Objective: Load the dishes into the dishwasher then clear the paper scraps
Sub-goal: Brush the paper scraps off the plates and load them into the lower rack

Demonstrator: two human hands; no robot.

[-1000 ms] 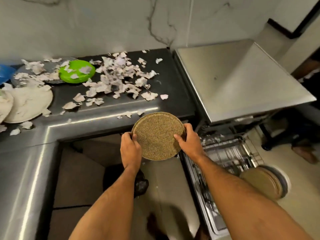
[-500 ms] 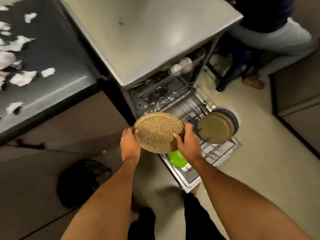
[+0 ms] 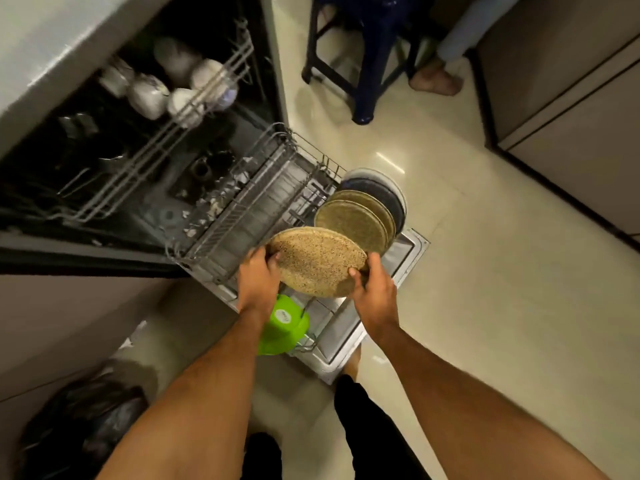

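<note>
Both hands hold a round speckled tan plate (image 3: 317, 259) over the pulled-out lower rack (image 3: 249, 216) of the open dishwasher. My left hand (image 3: 258, 277) grips its left rim and my right hand (image 3: 372, 284) grips its right rim. Just beyond it, several similar tan plates (image 3: 353, 220) stand upright in the rack, with a dark plate (image 3: 379, 194) and a white one behind them. A green bowl (image 3: 285, 323) sits upside down at the rack's near end, below my left wrist. White cups (image 3: 173, 88) fill the upper rack.
The dishwasher door (image 3: 388, 306) lies open over the tiled floor. A black bag (image 3: 86, 420) sits on the floor at lower left. A dark blue stool (image 3: 363, 46) and a person's foot (image 3: 434, 81) are beyond the dishwasher. Cabinets (image 3: 571, 109) line the right side.
I have turned from the counter with the paper scraps to the dishwasher and lowered the plate, in both hands throughout, down close to the standing tan plates in the lower rack.
</note>
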